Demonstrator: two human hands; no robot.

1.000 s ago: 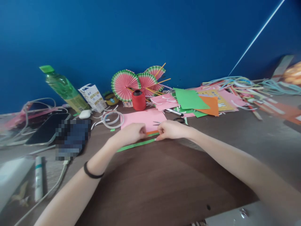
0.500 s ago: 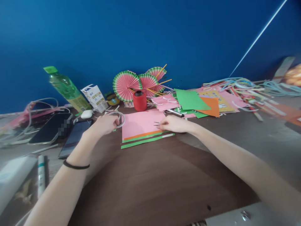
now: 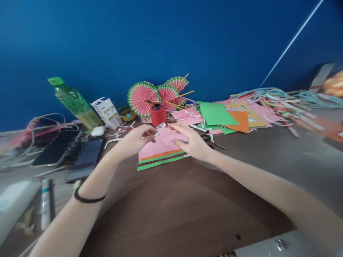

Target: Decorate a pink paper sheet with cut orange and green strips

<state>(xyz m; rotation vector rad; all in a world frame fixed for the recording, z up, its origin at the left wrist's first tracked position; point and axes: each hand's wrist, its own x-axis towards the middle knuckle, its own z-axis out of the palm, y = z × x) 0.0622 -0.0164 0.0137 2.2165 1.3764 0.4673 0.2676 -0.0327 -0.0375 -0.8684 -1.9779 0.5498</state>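
Observation:
My left hand (image 3: 137, 140) pinches a narrow white roll of tape (image 3: 160, 128), tilted above the paper. Close by on the right is my right hand (image 3: 194, 143), its thumb and fingers apart with nothing between them; the index fingertip is near the roll, and I cannot tell whether it touches. Beneath both hands lies a pink sheet of paper (image 3: 150, 148) with orange and green edges showing below it. A green paper strip (image 3: 160, 163) runs along the near side. Scissors (image 3: 218, 145) rest on the table just beyond my right wrist, partly hidden.
Behind the paper stand a red thread spool (image 3: 158, 116) and pleated paper fans (image 3: 144, 99). Green paper (image 3: 217, 113) and orange paper (image 3: 242, 121) lie at the back right. On the left are a green bottle (image 3: 76, 103), a small carton (image 3: 107, 112) and two phones (image 3: 57, 148).
The tape roll has moved right and up with my left hand. My right hand has let go of the scissors, which now lie on the table, and has opened beside the roll.

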